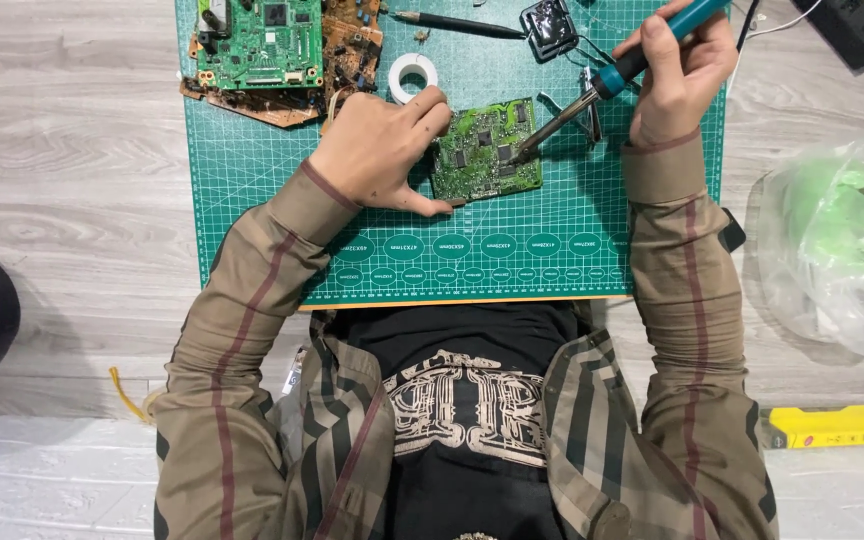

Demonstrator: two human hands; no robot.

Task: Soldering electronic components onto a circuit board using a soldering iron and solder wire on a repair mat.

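Observation:
A small green circuit board lies on the green cutting mat. My left hand grips the board's left edge, thumb along its near side, and holds it flat. In my right hand is a soldering iron with a teal and black handle. Its metal tip slants down to the left and touches the board's right part.
Larger green and brown circuit boards lie at the mat's far left. A white tape roll, a black pen and a small black part sit beyond the board. A clear bag with green contents, a yellow box and a power strip are on the right.

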